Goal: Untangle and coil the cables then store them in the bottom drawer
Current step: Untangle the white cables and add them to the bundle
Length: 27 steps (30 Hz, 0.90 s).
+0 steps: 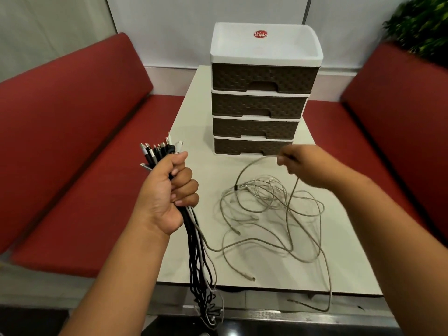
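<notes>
Clenched around a bundle of cables (194, 241), the left hand (167, 190) holds sorted ends upward; the right hand (300, 163) pinches one grey cable (252, 164) from the tangle (271, 209) on the table (344, 258). Coiling remains, and the bottom drawer (252, 146) looks closed.

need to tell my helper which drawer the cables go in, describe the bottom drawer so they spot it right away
On the white table stands a four-drawer unit with a white top tray. The bottom drawer is the lowest brown woven-pattern front, right above the tabletop. Unlike the three above it, it sits nearest the loose grey cables and is closed.
</notes>
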{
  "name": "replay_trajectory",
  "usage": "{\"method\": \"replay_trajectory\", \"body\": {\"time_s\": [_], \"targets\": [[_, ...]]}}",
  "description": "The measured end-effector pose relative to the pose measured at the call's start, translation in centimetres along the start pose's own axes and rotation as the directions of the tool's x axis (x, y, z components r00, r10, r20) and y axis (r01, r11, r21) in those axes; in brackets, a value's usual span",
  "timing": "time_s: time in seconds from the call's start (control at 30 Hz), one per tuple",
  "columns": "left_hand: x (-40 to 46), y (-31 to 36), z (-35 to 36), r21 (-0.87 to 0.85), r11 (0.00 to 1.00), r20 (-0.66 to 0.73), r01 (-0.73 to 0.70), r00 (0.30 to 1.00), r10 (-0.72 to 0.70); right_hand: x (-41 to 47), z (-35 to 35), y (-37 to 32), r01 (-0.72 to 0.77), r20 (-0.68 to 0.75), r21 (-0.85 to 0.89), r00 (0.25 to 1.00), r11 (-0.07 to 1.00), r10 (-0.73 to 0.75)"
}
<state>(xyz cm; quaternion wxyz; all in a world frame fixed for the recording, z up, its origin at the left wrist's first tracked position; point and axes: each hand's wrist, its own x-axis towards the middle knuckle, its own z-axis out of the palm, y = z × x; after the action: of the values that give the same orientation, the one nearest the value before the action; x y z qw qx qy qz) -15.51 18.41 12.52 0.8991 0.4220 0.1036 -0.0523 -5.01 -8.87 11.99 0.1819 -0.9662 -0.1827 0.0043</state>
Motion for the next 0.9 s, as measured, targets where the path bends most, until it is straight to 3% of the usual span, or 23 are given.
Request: {"method": "replay_trajectory", "body": {"time_s": [0.17, 0.37, 0.57, 0.7, 0.8, 0.9], "targets": [[-0.3, -0.2, 0.5, 0.014, 1.000, 0.004, 0.007, 1.000, -0.008, -2.0, -4.8, -1.9, -0.005, -0.175, 0.344, 0.982, 0.939, 0.070], [-2.3, -0.1, 1.3, 0.013, 1.000, 0.015, -0.024, 1.000, 0.024, -7.3, -7.5, -4.8, 0.105, -0.235, 0.557, 0.971, 0.824, 0.035], [-6.1, -0.2, 2.6, 0.060, 0.997, 0.063, -0.050, 0.997, 0.046, -13.8, -5.9, -6.8, 0.093, -0.085, 0.751, 0.995, 0.654, -0.044], [-9.4, 0.3, 4.4, 0.106, 0.992, 0.134, -0.064, 0.990, 0.050, -17.4, -1.1, -7.8, -0.065, 0.123, 0.772, 0.991, 0.633, -0.048], [-11.7, 0.8, 6.2, 0.145, 0.985, 0.181, -0.093, 0.981, 0.066, -19.8, 2.6, -9.2, -0.146, 0.270, 0.699, 0.960, 0.700, -0.069], [-13.5, 0.8, 7.7, 0.190, 0.976, 0.193, -0.108, 0.979, 0.071, -21.2, 5.2, -10.5, -0.125, 0.391, 0.495, 0.916, 0.860, -0.092]]}}
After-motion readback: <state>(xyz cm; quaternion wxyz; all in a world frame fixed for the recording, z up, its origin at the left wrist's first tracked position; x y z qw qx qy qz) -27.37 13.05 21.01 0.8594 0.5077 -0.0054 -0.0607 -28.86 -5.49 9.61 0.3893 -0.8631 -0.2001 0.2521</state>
